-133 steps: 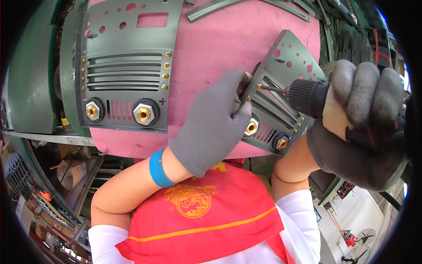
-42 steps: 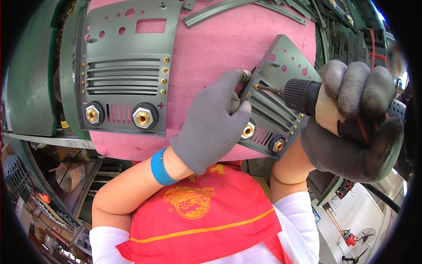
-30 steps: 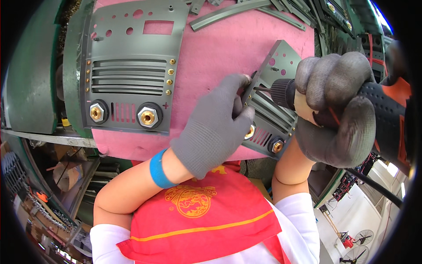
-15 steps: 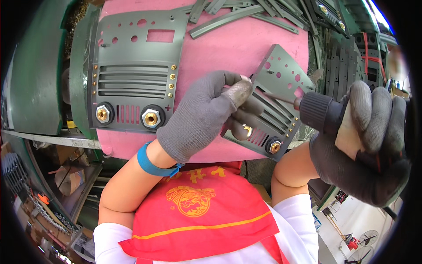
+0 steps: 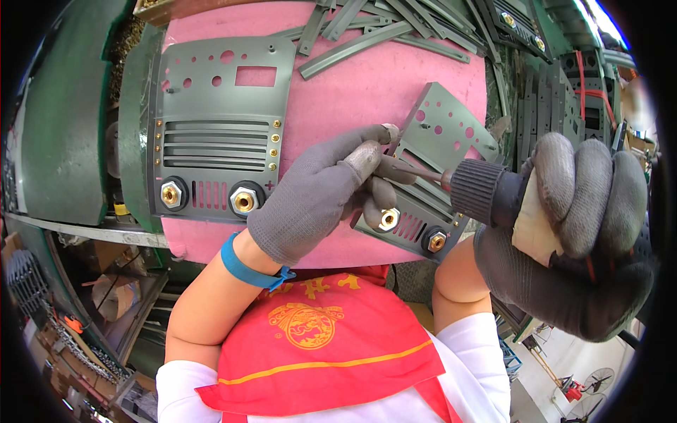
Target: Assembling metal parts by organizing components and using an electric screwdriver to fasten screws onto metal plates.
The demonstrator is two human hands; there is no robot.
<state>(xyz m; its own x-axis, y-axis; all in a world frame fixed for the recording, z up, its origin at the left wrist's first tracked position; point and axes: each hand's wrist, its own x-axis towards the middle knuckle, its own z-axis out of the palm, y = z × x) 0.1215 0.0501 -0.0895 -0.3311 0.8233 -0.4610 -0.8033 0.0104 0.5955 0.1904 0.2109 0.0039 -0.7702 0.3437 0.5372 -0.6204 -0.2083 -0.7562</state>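
In my right hand (image 5: 571, 233), gloved in dark grey, is a power screwdriver (image 5: 483, 190) with a ribbed black collar and a pale wrap. Its long bit points left and ends at the fingertips of my left hand (image 5: 307, 190). That gloved hand has thumb and fingers pinched together at the bit's tip; whatever is between them is too small or hidden to make out. Beneath both hands a dark grey metal panel (image 5: 446, 116) lies tilted, with slots, holes and brass-centred connectors, partly covered by my left fingers. A similar panel (image 5: 204, 104) lies squarely to the left.
A pink mat (image 5: 345, 95) covers the work surface. Several grey metal strips (image 5: 356, 49) lie piled along its far side. Stacked grey parts (image 5: 543, 116) stand at the right, near red straps. A green board (image 5: 63, 134) is at the far left.
The screwdriver has moved left, bringing its bit to my left fingertips. My left fingers, blurred before, are now steadier and more closed. The view has shifted slightly.
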